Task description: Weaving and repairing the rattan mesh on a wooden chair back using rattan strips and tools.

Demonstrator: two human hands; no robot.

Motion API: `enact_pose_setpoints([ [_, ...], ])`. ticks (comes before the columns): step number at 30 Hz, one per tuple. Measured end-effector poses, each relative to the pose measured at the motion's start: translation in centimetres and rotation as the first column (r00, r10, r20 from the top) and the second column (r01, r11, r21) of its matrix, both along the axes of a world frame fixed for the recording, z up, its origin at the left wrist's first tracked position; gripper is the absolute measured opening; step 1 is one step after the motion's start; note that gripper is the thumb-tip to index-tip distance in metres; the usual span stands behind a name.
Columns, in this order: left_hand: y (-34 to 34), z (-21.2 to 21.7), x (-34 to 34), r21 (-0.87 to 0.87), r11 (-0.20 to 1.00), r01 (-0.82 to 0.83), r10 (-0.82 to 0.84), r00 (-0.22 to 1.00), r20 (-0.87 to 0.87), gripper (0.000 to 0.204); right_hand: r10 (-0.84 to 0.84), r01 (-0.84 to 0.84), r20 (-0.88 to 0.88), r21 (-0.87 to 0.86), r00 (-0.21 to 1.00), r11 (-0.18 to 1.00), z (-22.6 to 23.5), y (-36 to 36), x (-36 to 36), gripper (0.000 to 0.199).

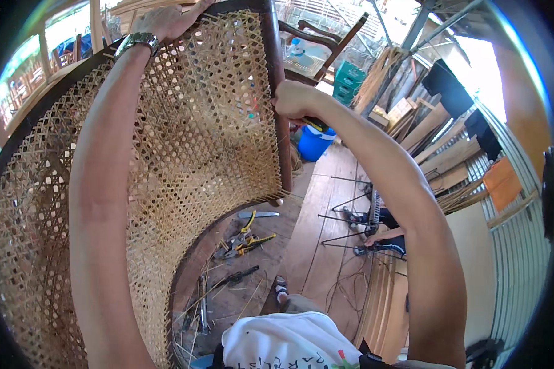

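A curved dark wooden furniture frame (pixel 279 123) surrounds woven cane webbing (pixel 191 117) with open holes. At the far edge, my left hand (pixel 165 23) lies over the frame and webbing, one digit stretched out to the right; its other fingers are partly hidden. A metal watch (pixel 136 42) circles that wrist. My right hand (pixel 297 99) is closed against the frame's right upright. From under it sticks out a tool with a yellow-and-black handle (pixel 317 124); its working end is hidden. Loose cane ends stick out along the webbing's lower edge.
Yellow-handled pliers (pixel 245 245), a blade (pixel 258 214) and cane scraps lie on the floor below. A blue bucket (pixel 317 142), a wooden chair (pixel 326 49) and green crates (pixel 349 80) stand beyond. Another person's hand (pixel 375 238) is at the right, near thin metal rods.
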State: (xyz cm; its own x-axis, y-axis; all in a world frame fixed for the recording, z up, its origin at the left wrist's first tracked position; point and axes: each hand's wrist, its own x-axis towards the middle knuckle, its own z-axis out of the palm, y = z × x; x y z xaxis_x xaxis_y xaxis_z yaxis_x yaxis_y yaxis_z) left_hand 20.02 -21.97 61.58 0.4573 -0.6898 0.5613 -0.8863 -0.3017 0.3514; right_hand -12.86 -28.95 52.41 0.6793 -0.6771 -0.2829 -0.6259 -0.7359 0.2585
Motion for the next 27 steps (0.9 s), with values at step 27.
enact_pose_setpoints([
  [27, -4.6, -35.3, -19.9, -0.528, 0.811, -0.253, 0.397, 0.900, 0.179, 0.105, -0.314, -0.555, 0.940, 0.190, -0.135, 0.810, -20.4, -16.1, 1.3, 0.082],
])
